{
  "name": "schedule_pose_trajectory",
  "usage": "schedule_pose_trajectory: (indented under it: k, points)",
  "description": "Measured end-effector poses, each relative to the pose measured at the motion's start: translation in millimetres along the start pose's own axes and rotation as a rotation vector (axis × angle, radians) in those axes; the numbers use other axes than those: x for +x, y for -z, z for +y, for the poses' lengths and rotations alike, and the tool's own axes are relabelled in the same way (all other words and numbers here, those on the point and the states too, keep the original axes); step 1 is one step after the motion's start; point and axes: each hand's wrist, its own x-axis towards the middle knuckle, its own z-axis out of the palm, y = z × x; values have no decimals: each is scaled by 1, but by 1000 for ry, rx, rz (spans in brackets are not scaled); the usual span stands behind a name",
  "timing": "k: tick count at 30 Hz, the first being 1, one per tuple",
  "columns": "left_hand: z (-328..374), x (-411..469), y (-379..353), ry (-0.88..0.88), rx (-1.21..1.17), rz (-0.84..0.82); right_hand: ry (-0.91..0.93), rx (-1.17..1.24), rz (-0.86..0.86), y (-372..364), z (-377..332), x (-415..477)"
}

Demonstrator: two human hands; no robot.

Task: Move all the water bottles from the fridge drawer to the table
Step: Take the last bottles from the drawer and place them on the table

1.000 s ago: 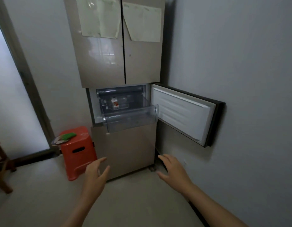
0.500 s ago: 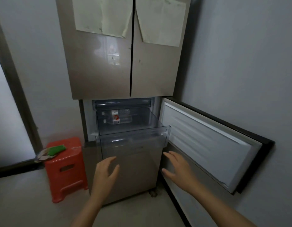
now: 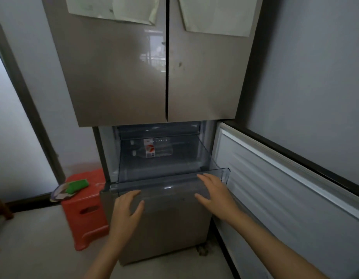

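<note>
The left hand (image 3: 127,207) was spread wide and held nothing, its grip hovering at the front wall of the clear fridge drawer (image 3: 168,190); at three o'clock from it the right hand (image 3: 213,193) was just as open and empty, its fingertips at the drawer's front rim. Whether either palm touched the plastic could not be told. Toward twelve o'clock, deep in the pulled-out drawer, lay a water bottle (image 3: 152,152) on its side — long axis running nine to three, white cap at nine o'clock, red-and-white label mid-body. A second bottle seemed to lie behind it, too dim to be sure. Judged by sight, it would be moderately heavy, thin-walled, perhaps slick with cold — best taken around the labelled middle.
</note>
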Motion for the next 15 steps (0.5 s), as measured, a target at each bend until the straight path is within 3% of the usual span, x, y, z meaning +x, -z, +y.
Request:
schedule_pose_trajectory:
  k: [6,15]
  points:
    - [7,56,-39,54,53,67,107,56,-35,-2,36,86]
    - [3,101,-66,181,191,182,249,62,-216,-33,62,195]
